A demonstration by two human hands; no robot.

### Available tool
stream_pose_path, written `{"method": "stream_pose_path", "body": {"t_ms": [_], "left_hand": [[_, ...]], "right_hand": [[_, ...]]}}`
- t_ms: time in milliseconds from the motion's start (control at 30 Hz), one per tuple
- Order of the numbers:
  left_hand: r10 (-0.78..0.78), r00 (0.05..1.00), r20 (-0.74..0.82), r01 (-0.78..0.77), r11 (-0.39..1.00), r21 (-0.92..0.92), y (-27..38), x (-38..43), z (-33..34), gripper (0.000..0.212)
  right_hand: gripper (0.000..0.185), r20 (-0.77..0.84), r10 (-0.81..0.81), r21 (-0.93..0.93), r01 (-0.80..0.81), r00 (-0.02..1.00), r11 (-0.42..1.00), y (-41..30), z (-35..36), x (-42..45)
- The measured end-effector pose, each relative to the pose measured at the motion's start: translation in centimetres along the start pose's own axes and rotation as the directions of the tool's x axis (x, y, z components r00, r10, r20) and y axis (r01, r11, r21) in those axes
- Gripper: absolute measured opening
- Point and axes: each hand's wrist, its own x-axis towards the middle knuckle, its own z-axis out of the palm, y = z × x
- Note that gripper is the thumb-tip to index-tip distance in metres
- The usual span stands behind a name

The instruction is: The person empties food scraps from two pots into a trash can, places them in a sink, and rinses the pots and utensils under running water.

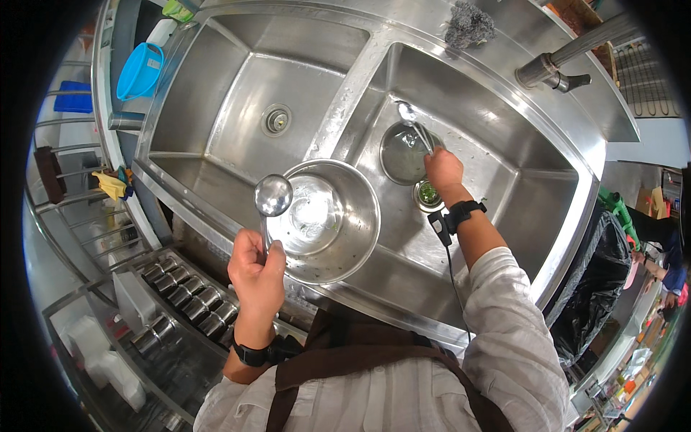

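My left hand (256, 270) grips the handle of a stainless steel ladle (273, 195), its round bowl raised at the left rim of a large steel pot (356, 237). Small green bits cling inside the pot, which sits over the sink divider near the front edge. In the right basin, my right hand (444, 170) is closed around thin metal utensil handles (422, 136). A shiny utensil head (406, 112) lies at their far end, its exact kind unclear. Beneath is a round metal vessel (397, 162) with cloudy liquid. Beside it, green scraps fill the drain strainer (428, 194).
The left basin (259, 81) has its own drain (277, 120). A steel-wool scrubber (469, 26) lies on the back ledge near a faucet (540, 70). At left hangs a blue basket (139, 71), above several steel cups (189, 291). A black-bagged bin (588, 286) and another person (672, 264) are at right.
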Motion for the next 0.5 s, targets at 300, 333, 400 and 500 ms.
{"method": "stream_pose_path", "body": {"t_ms": [300, 333, 400, 500], "left_hand": [[0.017, 0.999, -0.030, -0.015, 0.997, 0.070, 0.3, -0.8, -1.0, 0.018], [0.040, 0.999, -0.024, -0.040, 0.999, 0.022, 0.2, -0.9, -1.1, 0.017], [0.038, 0.999, -0.029, -0.037, 0.999, 0.021, -0.1, -1.2, -1.5, 0.017], [0.047, 0.998, -0.036, -0.047, 0.999, 0.022, 0.0, -1.7, -1.7, 0.017]], "right_hand": [[0.011, 0.073, -0.431, -0.376, 0.425, 0.900, 0.823, 1.1, -0.1, -1.4], [0.009, 0.090, -0.515, -0.419, 0.502, 0.852, 0.757, 1.3, -0.2, -1.8], [0.006, 0.089, -0.616, -0.463, 0.580, 0.783, 0.670, 1.8, -0.6, -2.5], [0.006, 0.124, -0.734, -0.537, 0.667, 0.668, 0.516, 2.7, -1.7, -3.6]]}}
